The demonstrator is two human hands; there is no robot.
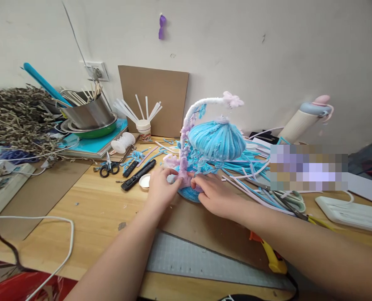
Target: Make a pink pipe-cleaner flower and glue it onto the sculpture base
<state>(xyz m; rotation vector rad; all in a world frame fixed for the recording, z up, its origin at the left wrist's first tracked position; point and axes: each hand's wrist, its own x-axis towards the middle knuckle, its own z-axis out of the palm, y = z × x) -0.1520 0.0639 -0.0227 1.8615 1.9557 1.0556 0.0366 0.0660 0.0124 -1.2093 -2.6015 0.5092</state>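
Note:
A lamp-shaped ornament made of fuzzy pipe cleaners stands upright, with a blue pleated shade (217, 140) hanging below a curved white stem (201, 101). A pink flower (233, 99) tips the stem, and the foot is a round blue base (188, 195). At the lower, pink part of the stem, my left hand (163, 184) pinches from the left, thumb and fingers closed on it. My right hand (215, 194) presses in from the right, its fingers curled against the same pink part just above the base. The fingers partly hide what lies between them.
Blue and lilac pipe cleaners (251, 165) lie behind and right. Left are scissors (109, 167), a black cutter (138, 175) and a small white dish (144, 181). A yellow glue gun (276, 259) lies under my right forearm. A paper cup (143, 130) holds glue sticks.

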